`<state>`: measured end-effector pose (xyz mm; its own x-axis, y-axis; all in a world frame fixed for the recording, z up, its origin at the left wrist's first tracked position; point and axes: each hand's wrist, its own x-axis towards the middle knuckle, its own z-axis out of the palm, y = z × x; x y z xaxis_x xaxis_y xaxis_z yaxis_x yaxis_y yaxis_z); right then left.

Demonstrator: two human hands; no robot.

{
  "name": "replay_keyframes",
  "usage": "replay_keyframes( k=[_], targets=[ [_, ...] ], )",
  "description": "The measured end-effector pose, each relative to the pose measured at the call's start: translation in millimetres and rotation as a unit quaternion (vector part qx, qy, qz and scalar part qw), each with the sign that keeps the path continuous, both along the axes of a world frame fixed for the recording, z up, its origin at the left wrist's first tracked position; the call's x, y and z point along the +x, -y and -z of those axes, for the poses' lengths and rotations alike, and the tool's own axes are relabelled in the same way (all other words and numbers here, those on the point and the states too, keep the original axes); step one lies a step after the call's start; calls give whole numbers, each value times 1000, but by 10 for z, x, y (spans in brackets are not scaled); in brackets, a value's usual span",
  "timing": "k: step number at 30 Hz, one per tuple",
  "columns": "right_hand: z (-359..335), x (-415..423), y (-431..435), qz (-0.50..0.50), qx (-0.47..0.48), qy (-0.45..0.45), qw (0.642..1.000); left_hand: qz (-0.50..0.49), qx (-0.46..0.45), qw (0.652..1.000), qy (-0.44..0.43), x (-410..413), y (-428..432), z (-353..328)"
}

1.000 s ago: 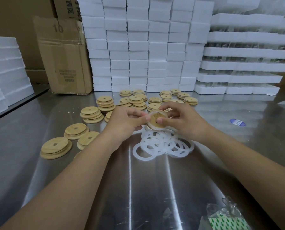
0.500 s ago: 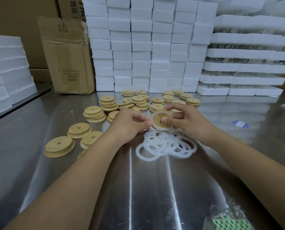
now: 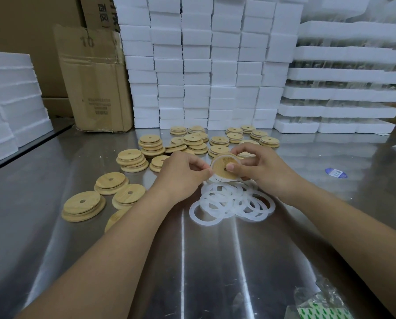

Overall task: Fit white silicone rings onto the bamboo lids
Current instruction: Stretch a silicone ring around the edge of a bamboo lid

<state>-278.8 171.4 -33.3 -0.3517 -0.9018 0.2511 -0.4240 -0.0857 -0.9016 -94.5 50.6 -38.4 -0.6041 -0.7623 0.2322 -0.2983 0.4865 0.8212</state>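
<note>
The cardboard box (image 3: 95,79) reads "10". Just above the ring pile (image 3: 231,201), left hand (image 3: 180,173) and right hand (image 3: 259,166) pinch one bamboo lid (image 3: 223,166), a white ring (image 3: 217,179) round its rim.

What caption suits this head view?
Left hand and right hand fit a silicone ring onto a bamboo lid near loose rings.

Pale tan, wood-grained bamboo lids (image 3: 84,204); translucent white silicone rings (image 3: 236,203); grey, streak-reflecting steel worktop (image 3: 19,203); white foam blocks (image 3: 197,65); brown cardboard box (image 3: 95,84); blue-and-white sticker (image 3: 335,173).
</note>
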Motion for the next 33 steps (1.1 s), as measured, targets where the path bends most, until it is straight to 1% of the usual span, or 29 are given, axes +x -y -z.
replay_keyframes(
  k=[3, 5, 8, 10, 12, 14, 17, 21, 24, 27, 30, 31, 33],
  targets=[
    [-3, 12, 5, 3, -6, 0, 1000, -6, -1, 1000, -6, -8, 11, 1],
    [-2, 12, 13, 10, -17, 5, 1000, -4, -18, 1000, 0, -7, 12, -3],
    [4, 14, 25, 16, -30, 42, 999, 9, -42, 999, 8, 9, 24, -27],
    [10, 14, 30, 18, -29, 59, 998, 16, -41, 999, -1, 19, 30, -46],
    [6, 9, 31, 20, -31, 68, 997, 19, -19, 999, -30, 22, 22, -55],
    [-10, 16, 34, 22, -37, 62, 997, 13, 21, 998, -57, 21, -1, -64],
    [-16, 41, 35, 22, -49, 39, 998, -7, 53, 997, -60, -1, -24, -66],
    [-15, 75, 36, 21, -49, 4, 999, -21, 51, 998, -20, -17, -41, -46],
    [-59, 94, 26, 31, -56, -5, 998, -8, 33, 999, -21, -3, -30, -35],
    [-99, 81, 33, 56, -73, 28, 995, 19, 26, 999, -15, 17, -23, -66],
    [-95, 77, 35, 76, -70, 75, 992, 19, -1, 1000, -23, 4, -55, -72],
    [-92, 74, 33, 75, -66, 80, 992, 17, -1, 999, -35, -4, -73, -69],
    [-106, 69, 20, 67, -60, 81, 993, 15, 32, 997, -65, -23, -117, -70]
  ],
)
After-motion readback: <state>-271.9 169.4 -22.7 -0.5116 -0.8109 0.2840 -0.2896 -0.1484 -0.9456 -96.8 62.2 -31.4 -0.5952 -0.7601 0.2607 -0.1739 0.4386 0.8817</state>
